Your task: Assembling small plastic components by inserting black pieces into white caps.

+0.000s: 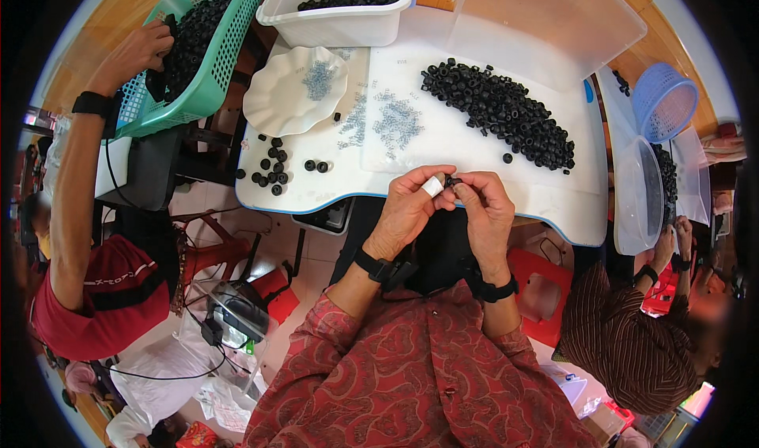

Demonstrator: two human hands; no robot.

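Note:
My left hand (408, 211) and my right hand (487, 211) meet at the table's near edge, fingers pinched together. Between their fingertips is a small black part (451, 181), mostly covered, so its exact kind does not show. A white wrap (432, 186) goes round a digit of my left hand. Beyond my hands spreads a long heap of small black knob-like pieces (498, 108). Left of it lie scattered tiny clear-bluish pieces (398, 121). More of these rest in a cream wavy-rimmed dish (265, 100). Several rounder black pieces (274, 166) sit near the table's left corner.
A white tub (340, 29) of black pieces stands at the back, beside a green basket (224, 68) into which a co-worker's hand (142, 52) reaches. A translucent sheet (545, 21) is at the back right. Further right are a blue basket (666, 104) and another person's hands (672, 242).

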